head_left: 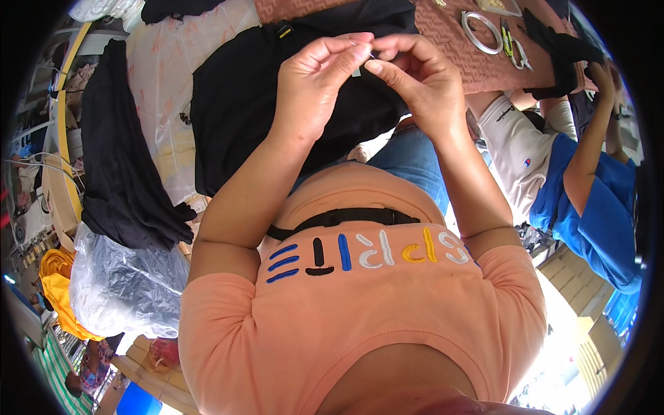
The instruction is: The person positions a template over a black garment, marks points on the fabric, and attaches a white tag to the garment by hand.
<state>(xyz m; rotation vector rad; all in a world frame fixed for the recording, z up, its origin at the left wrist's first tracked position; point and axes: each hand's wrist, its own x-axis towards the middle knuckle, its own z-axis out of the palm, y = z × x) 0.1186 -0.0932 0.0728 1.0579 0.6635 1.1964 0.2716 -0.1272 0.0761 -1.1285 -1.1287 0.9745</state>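
Observation:
My left hand (315, 79) and my right hand (425, 79) meet at the fingertips over a black garment (238, 114). The thumb and forefinger of each hand are pinched together. A thin, shiny, needle-like sliver (374, 57) shows between the two hands; its ends are mostly hidden by the fingers. A fine pale line runs by the left fingertips, too small to name surely. The black garment spreads over my lap and the table edge, with a small dark label near its far side.
A white ring-shaped coil (482, 33), yellow-green snips (507, 43) and white-handled scissors (520, 55) lie on the brown patterned cloth (449, 21). At right, a person in a blue shirt (609, 221) handles black cloth (560, 52). More black cloth (114, 152) hangs at left above a clear plastic bag (128, 277).

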